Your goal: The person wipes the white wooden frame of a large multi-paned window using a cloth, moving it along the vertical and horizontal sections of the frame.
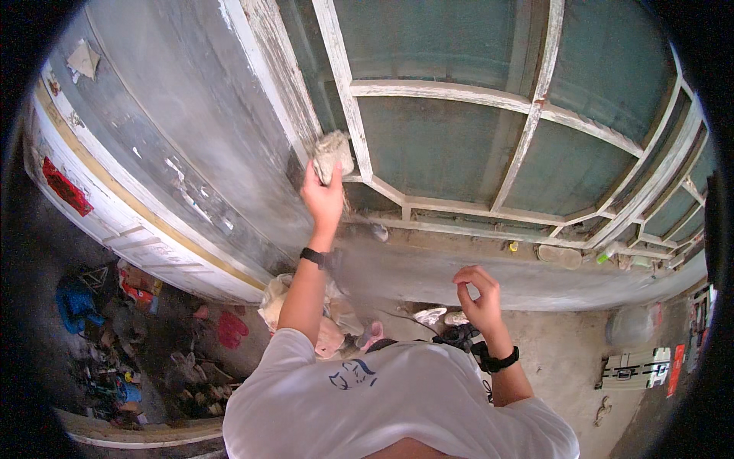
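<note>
My left hand (322, 195) is raised and grips a dusty, bunched-up pale cloth (332, 156). The cloth is against the lower corner of a white wooden window frame (299, 123), whose paint is peeling. Behind the cloth, its exact contact with the frame cannot be made out. My right hand (481, 298) hangs in front of the wall below the window with nothing in it, its fingers loosely curled and the thumb apart from the palm. Greenish mesh screens (436, 149) fill the panes between the white bars.
Along the dusty sill (459, 236) lie a shoe sole (559, 256), a green-capped bottle (605, 253) and a small yellow item (513, 246). Bags (281, 298) and shoes (430, 315) are on the floor below. A silver suitcase (635, 368) is at right; clutter lies beyond a white door frame (149, 246).
</note>
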`<state>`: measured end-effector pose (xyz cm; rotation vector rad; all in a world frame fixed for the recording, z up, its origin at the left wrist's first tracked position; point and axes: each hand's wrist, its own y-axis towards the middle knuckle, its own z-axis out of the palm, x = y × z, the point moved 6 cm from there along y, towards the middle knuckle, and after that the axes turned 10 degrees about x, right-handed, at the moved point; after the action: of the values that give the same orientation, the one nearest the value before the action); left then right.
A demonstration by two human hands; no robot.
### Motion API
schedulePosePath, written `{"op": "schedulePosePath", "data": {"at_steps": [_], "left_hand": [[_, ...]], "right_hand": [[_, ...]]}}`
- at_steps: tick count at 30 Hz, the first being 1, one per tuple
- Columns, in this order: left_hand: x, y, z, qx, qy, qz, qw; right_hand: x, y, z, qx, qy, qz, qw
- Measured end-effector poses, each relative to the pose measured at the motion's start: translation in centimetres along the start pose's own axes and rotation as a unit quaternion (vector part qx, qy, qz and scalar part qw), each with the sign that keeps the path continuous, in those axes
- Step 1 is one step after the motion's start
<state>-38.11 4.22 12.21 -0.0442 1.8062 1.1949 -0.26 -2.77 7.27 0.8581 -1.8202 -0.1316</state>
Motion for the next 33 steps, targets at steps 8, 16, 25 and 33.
{"op": "schedulePosePath", "data": {"at_steps": [8,16,25,33], "left_hand": [[0.1,-1.9,1.1,0.039,-0.025,-0.04,0.998],[-1.4,1.2,0.8,-0.025,0.006,0.028,0.999],[-1.6,-0.4,1.2,-0.002,-0.005,0.016,1.0],[-0.7,-0.5,0.6,0.0,0.03,0.029,0.999]], "right_hand": [[0.6,-1.3,-1.3,-0.017,0.004,0.0,1.0],[-0.3,-1.2,-0.7,0.008,0.016,0.015,1.0],[-0.6,-1.0,-0.3,0.012,0.011,0.018,1.0],[-0.3,-0.4,1.0,0.028,0.028,0.011,0.999]]}}
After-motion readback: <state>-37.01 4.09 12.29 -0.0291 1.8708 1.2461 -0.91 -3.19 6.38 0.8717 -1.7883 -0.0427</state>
